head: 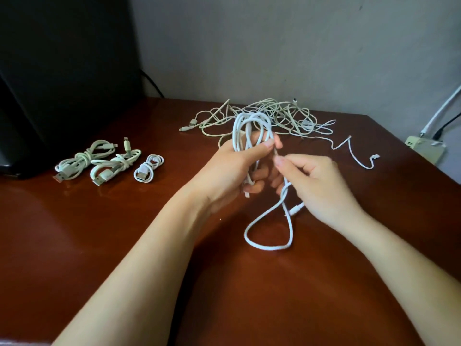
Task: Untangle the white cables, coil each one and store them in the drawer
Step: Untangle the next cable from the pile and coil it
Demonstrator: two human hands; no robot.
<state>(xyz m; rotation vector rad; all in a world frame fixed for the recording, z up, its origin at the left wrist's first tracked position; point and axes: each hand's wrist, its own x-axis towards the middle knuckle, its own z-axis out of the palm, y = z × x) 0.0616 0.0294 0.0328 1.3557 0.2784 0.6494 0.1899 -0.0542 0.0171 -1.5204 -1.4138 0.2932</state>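
Note:
My left hand (232, 168) grips a white cable (245, 131) folded into several upright loops above the brown table (124, 245). My right hand (314, 181) pinches the same cable's loose strand right beside the loops. The free end hangs down in one loop (268, 247) that touches the table. Behind my hands lies a tangled pile of white cables (274, 116). Three coiled cables lie in a row at the left: a large one (82, 161), a second (117, 164) and a small one (148, 168). No drawer is in view.
A large black object (62, 71) stands at the back left corner. A single white cable (359, 156) trails from the pile toward the table's right edge. A power strip (426, 148) with plugged cables sits beyond that edge by the wall.

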